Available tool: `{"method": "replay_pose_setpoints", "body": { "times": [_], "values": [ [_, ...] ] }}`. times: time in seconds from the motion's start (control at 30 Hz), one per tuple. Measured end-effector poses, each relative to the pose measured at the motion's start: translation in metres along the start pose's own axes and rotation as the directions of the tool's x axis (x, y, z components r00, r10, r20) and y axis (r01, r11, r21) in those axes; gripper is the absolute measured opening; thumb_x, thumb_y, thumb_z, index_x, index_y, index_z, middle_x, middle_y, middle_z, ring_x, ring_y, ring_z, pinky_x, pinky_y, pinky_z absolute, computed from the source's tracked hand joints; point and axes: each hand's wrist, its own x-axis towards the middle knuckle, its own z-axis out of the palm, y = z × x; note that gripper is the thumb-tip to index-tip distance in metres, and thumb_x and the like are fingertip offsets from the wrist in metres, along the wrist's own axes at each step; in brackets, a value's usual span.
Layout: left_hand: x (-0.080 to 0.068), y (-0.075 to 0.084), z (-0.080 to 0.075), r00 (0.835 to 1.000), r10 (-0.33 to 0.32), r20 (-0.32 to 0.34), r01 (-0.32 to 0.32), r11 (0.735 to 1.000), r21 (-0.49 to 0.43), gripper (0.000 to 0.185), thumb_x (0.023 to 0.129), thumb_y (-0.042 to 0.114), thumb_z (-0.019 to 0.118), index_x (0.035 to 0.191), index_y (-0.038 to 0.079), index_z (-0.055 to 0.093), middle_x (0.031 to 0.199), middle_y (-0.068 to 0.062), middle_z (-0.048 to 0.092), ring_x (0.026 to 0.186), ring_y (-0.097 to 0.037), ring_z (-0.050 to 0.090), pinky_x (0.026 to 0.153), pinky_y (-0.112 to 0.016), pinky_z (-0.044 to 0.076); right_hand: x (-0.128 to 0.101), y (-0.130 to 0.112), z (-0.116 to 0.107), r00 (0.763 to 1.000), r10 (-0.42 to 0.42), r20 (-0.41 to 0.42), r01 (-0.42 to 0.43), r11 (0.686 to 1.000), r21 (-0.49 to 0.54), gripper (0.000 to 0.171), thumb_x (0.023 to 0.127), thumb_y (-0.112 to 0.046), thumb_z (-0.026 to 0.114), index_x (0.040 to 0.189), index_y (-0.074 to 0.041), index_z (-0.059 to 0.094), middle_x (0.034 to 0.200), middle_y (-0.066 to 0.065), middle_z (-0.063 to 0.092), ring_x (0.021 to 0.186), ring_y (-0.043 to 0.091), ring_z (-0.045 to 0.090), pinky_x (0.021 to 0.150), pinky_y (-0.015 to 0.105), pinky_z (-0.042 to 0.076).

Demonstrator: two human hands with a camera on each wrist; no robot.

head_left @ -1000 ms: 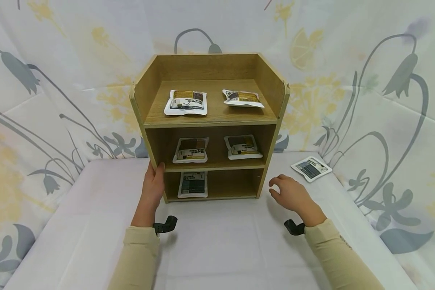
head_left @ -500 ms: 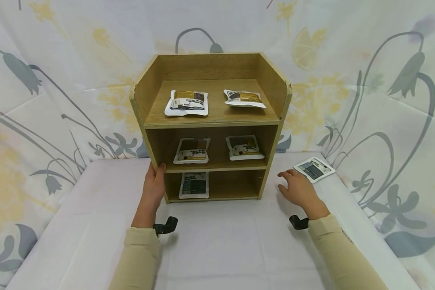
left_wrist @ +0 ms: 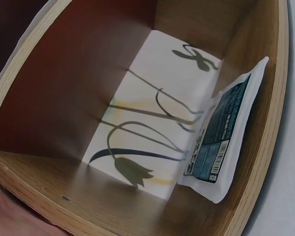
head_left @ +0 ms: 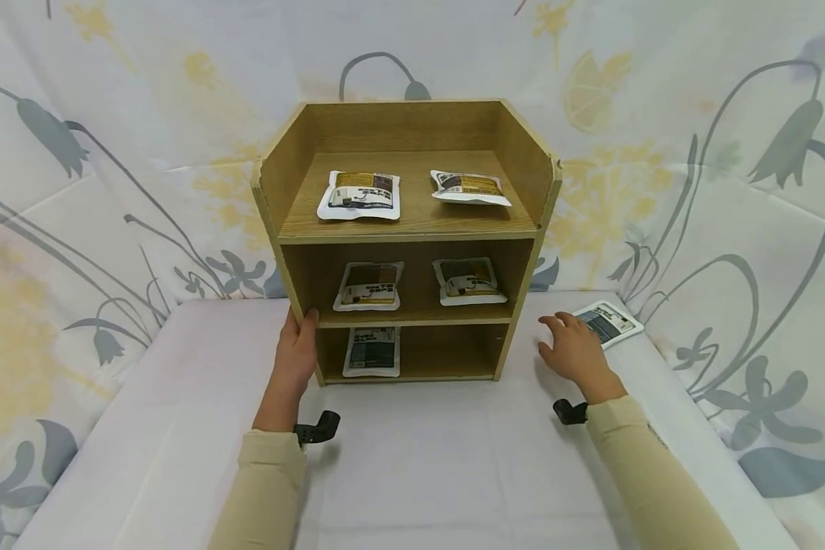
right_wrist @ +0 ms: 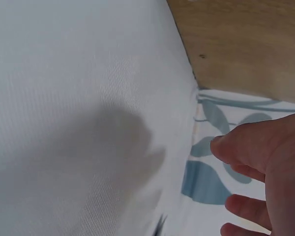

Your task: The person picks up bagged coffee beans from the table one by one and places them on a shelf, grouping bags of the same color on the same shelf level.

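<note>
In the head view, the left hand (head_left: 297,351) grips the left front edge of the wooden shelf unit (head_left: 407,229), thumb hooked on the middle shelf. The right hand (head_left: 574,350) hovers with relaxed, spread fingers over the white worktop (head_left: 419,458), its fingertips just beside a blue-grey packet (head_left: 610,321) lying right of the unit. The left wrist view looks into the bottom compartment, where a blue packet (left_wrist: 221,137) leans against the side. The right wrist view shows loosely extended fingers (right_wrist: 255,147) above the worktop (right_wrist: 78,98), holding nothing.
</note>
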Motion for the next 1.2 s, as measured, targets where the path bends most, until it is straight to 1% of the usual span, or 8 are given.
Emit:
{"method": "replay_pose_setpoints", "body": {
  "times": [0.07, 0.23, 0.4, 0.7, 1.0, 1.2],
  "values": [
    [0.000, 0.000, 0.000, 1.000, -0.005, 0.000, 0.005, 1.000, -0.003, 0.057, 0.103, 0.047, 0.030, 0.154, 0.025, 0.019, 0.154, -0.013, 0.032, 0.138, -0.036, 0.036, 0.112, -0.057, 0.030, 0.003, 0.002, 0.001, 1.000, 0.006, 0.006, -0.006, 1.000, -0.002, 0.046, 0.092, -0.021, 0.058, 0.134, -0.004, 0.052, 0.139, 0.032, 0.044, 0.123, 0.054, 0.044, 0.092, 0.068, 0.040],
    [0.001, 0.000, -0.001, 1.000, -0.024, 0.009, 0.024, 1.000, -0.009, 0.058, 0.103, 0.049, 0.030, 0.155, 0.026, 0.018, 0.154, -0.013, 0.031, 0.138, -0.036, 0.036, 0.112, -0.058, 0.030, 0.008, 0.007, 0.000, 0.998, 0.046, 0.052, -0.046, 0.999, 0.000, 0.049, 0.093, -0.023, 0.056, 0.138, -0.004, 0.048, 0.142, 0.032, 0.040, 0.125, 0.054, 0.041, 0.091, 0.069, 0.039],
    [0.001, -0.001, 0.000, 1.000, -0.021, 0.008, 0.021, 1.000, -0.015, 0.058, 0.103, 0.049, 0.029, 0.155, 0.027, 0.016, 0.154, -0.013, 0.031, 0.138, -0.037, 0.036, 0.112, -0.059, 0.030, 0.013, 0.010, -0.002, 0.995, 0.069, 0.066, -0.070, 0.998, 0.004, 0.050, 0.093, -0.022, 0.055, 0.139, -0.004, 0.047, 0.143, 0.032, 0.038, 0.126, 0.055, 0.039, 0.090, 0.071, 0.038],
    [0.000, -0.001, 0.003, 1.000, -0.014, -0.012, 0.014, 1.000, -0.017, 0.058, 0.103, 0.049, 0.029, 0.155, 0.029, 0.015, 0.155, -0.012, 0.031, 0.138, -0.038, 0.037, 0.109, -0.062, 0.031, 0.022, 0.023, -0.001, 0.991, 0.098, 0.094, -0.099, 0.995, 0.006, 0.053, 0.093, -0.023, 0.052, 0.140, -0.003, 0.043, 0.144, 0.034, 0.034, 0.130, 0.056, 0.032, 0.094, 0.072, 0.035],
    [0.000, -0.002, 0.003, 1.000, -0.007, -0.028, 0.007, 1.000, -0.018, 0.058, 0.103, 0.048, 0.029, 0.155, 0.027, 0.017, 0.155, -0.011, 0.031, 0.139, -0.036, 0.036, 0.111, -0.060, 0.029, 0.028, 0.032, 0.000, 0.976, 0.145, 0.164, -0.152, 0.988, 0.028, 0.056, 0.093, -0.023, 0.049, 0.144, -0.004, 0.037, 0.148, 0.035, 0.027, 0.133, 0.057, 0.026, 0.097, 0.073, 0.031],
    [0.000, -0.002, 0.004, 0.999, -0.012, -0.037, 0.011, 1.000, -0.018, 0.058, 0.103, 0.049, 0.029, 0.155, 0.026, 0.018, 0.155, -0.012, 0.031, 0.139, -0.035, 0.035, 0.112, -0.059, 0.028, 0.031, 0.044, 0.002, 0.962, 0.187, 0.197, -0.197, 0.980, 0.031, 0.058, 0.092, -0.023, 0.046, 0.146, -0.004, 0.034, 0.149, 0.035, 0.023, 0.133, 0.058, 0.024, 0.095, 0.075, 0.031]
  ]
}}
